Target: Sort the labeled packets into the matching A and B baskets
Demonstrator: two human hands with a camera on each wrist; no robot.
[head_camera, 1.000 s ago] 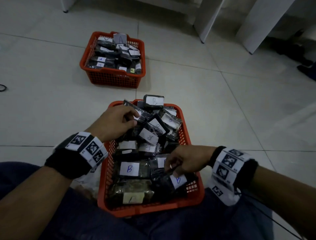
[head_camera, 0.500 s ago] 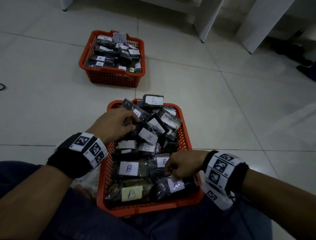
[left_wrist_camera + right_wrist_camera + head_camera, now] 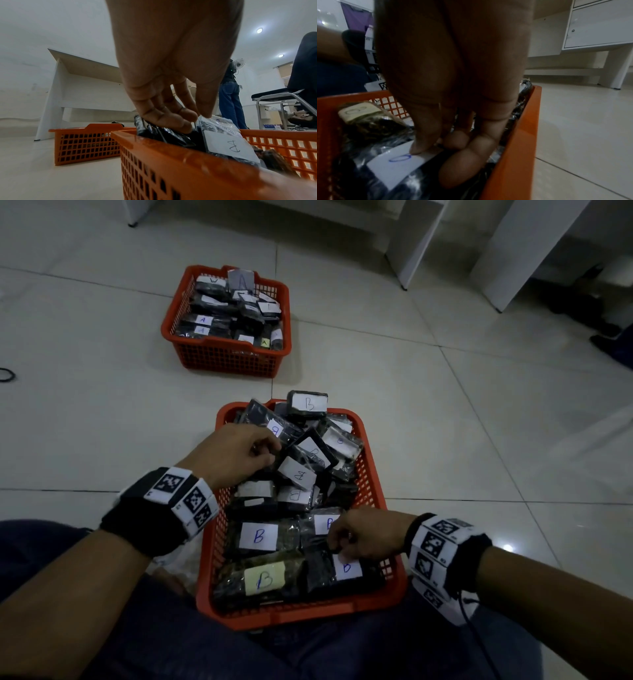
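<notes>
Both hands work inside the near basket (image 3: 380, 498): left hand (image 3: 236, 453) pinches a dark packet (image 3: 164, 134) at its far-left corner, right hand (image 3: 363, 537) curls on a B-labelled packet (image 3: 346, 568) at its near-right, apparently tidying; A basket (image 3: 219, 356) sits beyond.

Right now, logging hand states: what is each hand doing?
Left hand: fingers pinch a dark packet.
Right hand: fingers curled on a B-labeled packet.
</notes>
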